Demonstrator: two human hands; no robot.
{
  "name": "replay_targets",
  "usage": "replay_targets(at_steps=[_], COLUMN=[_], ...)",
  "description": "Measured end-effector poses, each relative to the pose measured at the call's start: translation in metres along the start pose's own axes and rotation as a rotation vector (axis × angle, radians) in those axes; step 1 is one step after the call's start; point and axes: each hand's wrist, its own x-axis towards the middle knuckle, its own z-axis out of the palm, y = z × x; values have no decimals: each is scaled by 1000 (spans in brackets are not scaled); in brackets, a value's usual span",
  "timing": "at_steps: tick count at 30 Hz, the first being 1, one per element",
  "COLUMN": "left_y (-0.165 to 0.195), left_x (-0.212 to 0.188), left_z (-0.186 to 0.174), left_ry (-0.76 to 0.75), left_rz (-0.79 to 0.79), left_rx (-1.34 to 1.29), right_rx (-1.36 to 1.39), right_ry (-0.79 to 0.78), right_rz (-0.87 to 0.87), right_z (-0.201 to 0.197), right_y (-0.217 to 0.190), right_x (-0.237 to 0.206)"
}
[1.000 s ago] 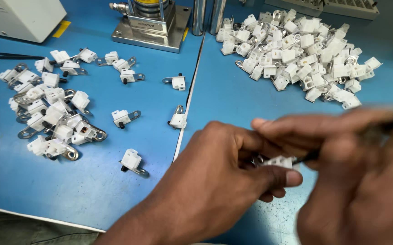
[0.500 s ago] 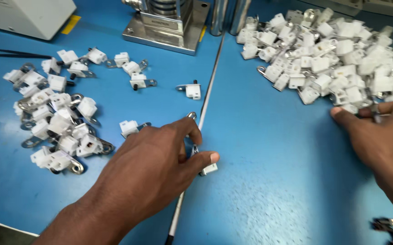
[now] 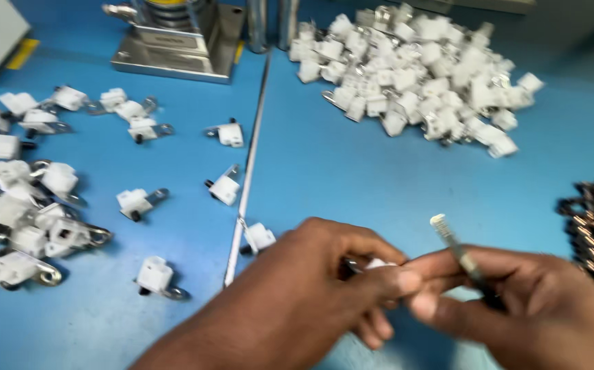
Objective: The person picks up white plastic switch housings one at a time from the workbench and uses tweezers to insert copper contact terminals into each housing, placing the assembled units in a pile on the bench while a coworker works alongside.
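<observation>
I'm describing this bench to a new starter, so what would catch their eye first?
Two hands meet at the bottom, the left hand pinching a small white part, the right hand holding a thin tool. A big heap of white parts lies top right, a looser pile at left.

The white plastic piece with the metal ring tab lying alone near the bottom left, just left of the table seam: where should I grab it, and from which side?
Probably best to take that white piece by its blocky plastic body, pinching the two flat sides from above. Its metal ring tab lies flat on the blue table toward the lower right, too thin to pinch easily. It lies apart from the other pieces, so fingers should fit on either side.
</observation>
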Motion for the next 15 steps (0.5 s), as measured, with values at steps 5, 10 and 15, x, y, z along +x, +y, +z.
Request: replay_targets(at_steps=[5, 10, 15], left_y=[-10, -6, 18], left_x=[-12, -13, -17], left_z=[3, 9, 14], left_ry=[39, 133, 275], left_rz=[28, 177, -7], left_rx=[-61, 74, 65], right_rx=[-521, -730, -240], right_ry=[531, 548, 588], right_rz=[209, 235, 179], right_z=[-69, -107, -78], right_y=[65, 90, 24], right_x=[28, 54, 52])
